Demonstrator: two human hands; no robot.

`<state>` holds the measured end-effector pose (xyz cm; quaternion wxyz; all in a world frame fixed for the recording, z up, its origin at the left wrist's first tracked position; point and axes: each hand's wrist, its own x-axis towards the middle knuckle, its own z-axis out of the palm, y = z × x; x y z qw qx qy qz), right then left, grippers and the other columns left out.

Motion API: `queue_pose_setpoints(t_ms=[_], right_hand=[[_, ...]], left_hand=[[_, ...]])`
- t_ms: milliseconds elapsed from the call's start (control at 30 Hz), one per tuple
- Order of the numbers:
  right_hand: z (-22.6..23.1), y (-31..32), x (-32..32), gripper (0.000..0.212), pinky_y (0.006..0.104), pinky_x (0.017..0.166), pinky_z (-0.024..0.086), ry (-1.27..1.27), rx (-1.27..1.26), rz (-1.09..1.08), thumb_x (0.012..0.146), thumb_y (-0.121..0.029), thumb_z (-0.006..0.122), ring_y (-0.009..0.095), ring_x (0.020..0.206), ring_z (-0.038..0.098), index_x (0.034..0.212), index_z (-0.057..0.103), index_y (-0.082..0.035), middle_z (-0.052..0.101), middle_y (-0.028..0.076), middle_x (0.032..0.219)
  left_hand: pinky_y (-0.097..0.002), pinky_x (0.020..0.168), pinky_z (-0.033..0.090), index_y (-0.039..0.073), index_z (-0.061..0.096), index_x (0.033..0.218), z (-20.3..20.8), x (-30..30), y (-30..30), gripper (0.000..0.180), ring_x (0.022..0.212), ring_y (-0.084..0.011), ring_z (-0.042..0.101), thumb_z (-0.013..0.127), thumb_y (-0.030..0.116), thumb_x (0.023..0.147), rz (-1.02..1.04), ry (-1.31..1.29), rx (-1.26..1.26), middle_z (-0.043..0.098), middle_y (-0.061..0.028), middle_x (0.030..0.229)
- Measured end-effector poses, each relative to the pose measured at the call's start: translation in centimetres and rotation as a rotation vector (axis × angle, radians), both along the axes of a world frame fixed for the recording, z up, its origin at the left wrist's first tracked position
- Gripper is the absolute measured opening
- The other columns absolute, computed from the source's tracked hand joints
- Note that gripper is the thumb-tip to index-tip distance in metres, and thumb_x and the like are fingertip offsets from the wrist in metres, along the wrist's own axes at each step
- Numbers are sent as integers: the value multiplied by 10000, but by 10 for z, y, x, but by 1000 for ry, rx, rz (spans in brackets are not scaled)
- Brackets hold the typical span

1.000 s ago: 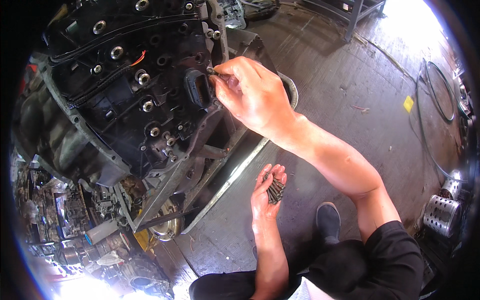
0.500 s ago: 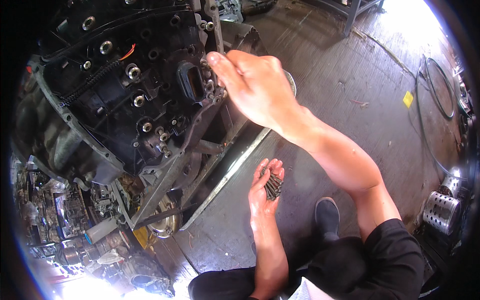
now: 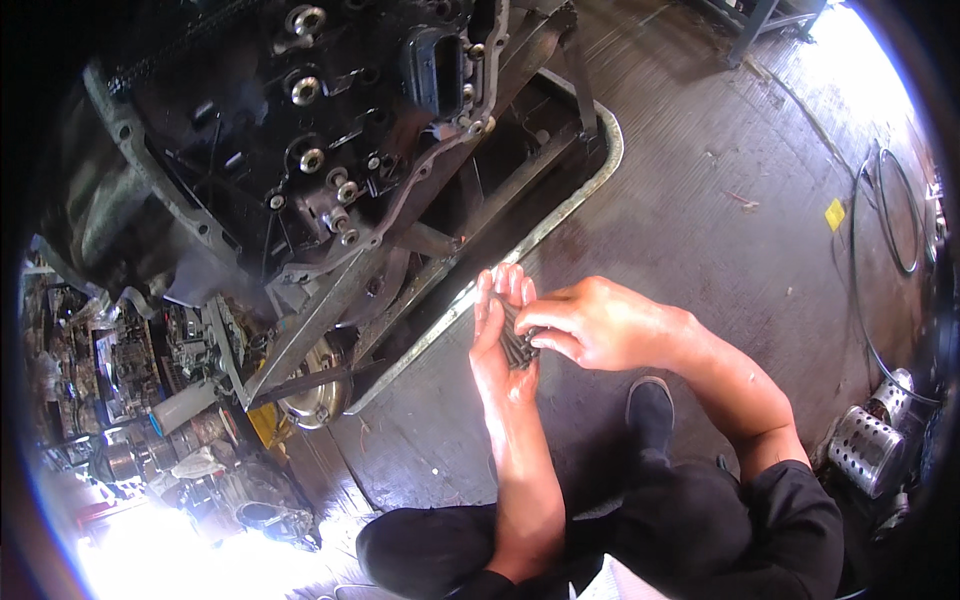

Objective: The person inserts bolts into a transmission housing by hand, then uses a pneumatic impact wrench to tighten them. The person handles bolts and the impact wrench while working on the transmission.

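A bundle of dark metal bolts (image 3: 513,347) lies in my left hand (image 3: 494,362), which is cupped palm up with its fingers curled along them. My right hand (image 3: 605,325) has come in from the right, thumb and fingers pinching at the bolts; exactly which one they grip is hidden. Beyond my hands, at the upper left, stands a transmission with a black inner unit (image 3: 260,130) in a grey metal housing (image 3: 150,190). Silver bolt heads (image 3: 311,160) are set across the black unit, and a black oval connector (image 3: 437,75) sits near its right edge.
A metal stand (image 3: 410,240) with a pale-rimmed tray edge (image 3: 612,140) holds up the transmission. Stacked machine parts (image 3: 150,420) crowd the lower left. Perforated metal cylinders (image 3: 868,450) and a black cable (image 3: 855,260) lie at the right. A yellow scrap (image 3: 835,213) is on the floor.
My right hand has moved from the transmission's edge down to the bolts in my left hand. My left hand has risen slightly. The view has shifted, so the transmission sits higher in it.
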<state>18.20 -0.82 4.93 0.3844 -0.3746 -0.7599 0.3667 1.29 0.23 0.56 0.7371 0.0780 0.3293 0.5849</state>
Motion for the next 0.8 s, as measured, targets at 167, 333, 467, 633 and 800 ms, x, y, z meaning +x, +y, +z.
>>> queue_pose_setpoints(t_ms=[167, 333, 467, 633, 800], right_hand=[[30, 11, -1, 137, 405, 643, 560, 200, 134, -124, 906, -71, 697, 339, 736, 708, 1034, 668, -33, 710, 155, 837], [64, 33, -7, 163, 280, 641, 594, 384, 375, -382, 872, 11, 742, 204, 766, 752, 1033, 715, 9, 748, 116, 924], [72, 47, -12, 201, 298, 784, 615, 397, 418, -329, 900, 88, 686, 238, 919, 763, 1099, 669, 103, 745, 188, 1036], [63, 46, -16, 209, 302, 788, 618, 360, 424, -343, 882, 100, 692, 241, 926, 762, 1091, 678, 92, 745, 187, 1045], [52, 50, -19, 204, 305, 769, 622, 366, 437, -348, 872, 111, 694, 246, 905, 766, 1074, 685, 83, 746, 189, 1033]], left_hand=[[-412, 1071, 503, 0, 431, 1472, -5, -10, 1, 418, 1265, -267, 580, 467, 95, 1066, 4, 1, -71, 533, -181, 1426], [-428, 1129, 467, -16, 403, 1452, -8, -7, 0, 405, 1312, -289, 551, 452, 46, 1055, -22, -31, -86, 522, -195, 1430], [-459, 1156, 444, -22, 407, 1435, -7, -4, -1, 392, 1340, -302, 530, 450, 29, 1048, -74, -72, -63, 493, -208, 1452], [-459, 1158, 439, -26, 400, 1443, -10, -8, -2, 411, 1335, -308, 535, 464, 21, 1040, -66, -89, -78, 489, -207, 1458], [-456, 1154, 442, -28, 388, 1450, -11, -6, 0, 426, 1325, -322, 542, 468, 14, 1034, -77, -108, -21, 493, -214, 1449]])
